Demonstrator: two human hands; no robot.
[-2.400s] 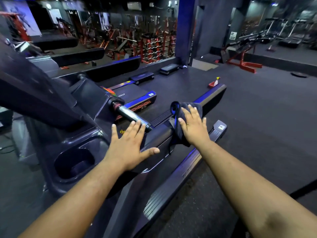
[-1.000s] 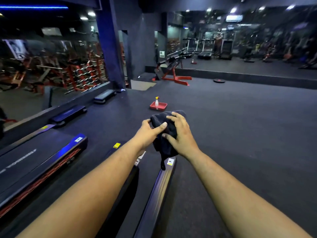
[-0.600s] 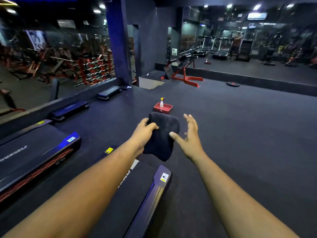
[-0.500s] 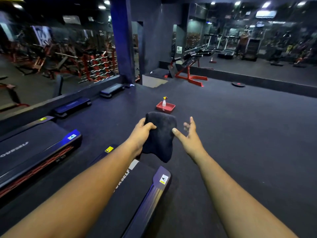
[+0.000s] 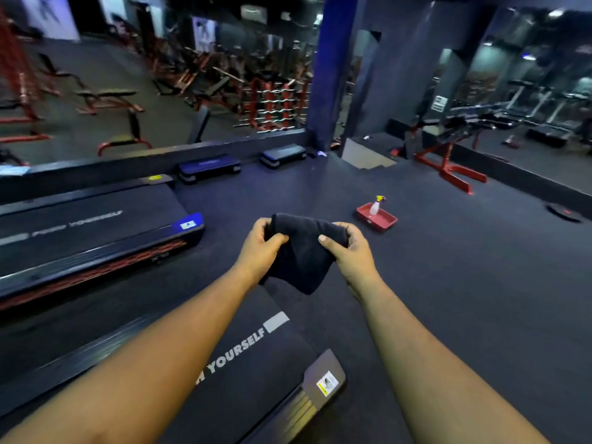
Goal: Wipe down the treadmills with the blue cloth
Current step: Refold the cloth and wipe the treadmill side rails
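I hold the dark blue cloth point(image 5: 301, 257) in the air with both hands, above the rear end of a treadmill belt point(image 5: 256, 357) printed "YOURSELF". My left hand point(image 5: 261, 248) grips the cloth's left side and my right hand point(image 5: 350, 251) grips its right side, thumbs on top. The cloth hangs in a bunch between them. A second treadmill point(image 5: 89, 232) lies to the left, its belt also lettered and its rear corner lit blue.
A red tray point(image 5: 379, 219) with a spray bottle point(image 5: 375, 205) stands on the dark floor ahead right. Two step platforms point(image 5: 209, 166) line the mirrored wall. A red bench frame point(image 5: 455, 168) and a weight plate point(image 5: 565, 214) lie at the right.
My right hand, open beside the cloth half a second ago, now grips it. My view has turned left and down, bringing the treadmill belts closer.
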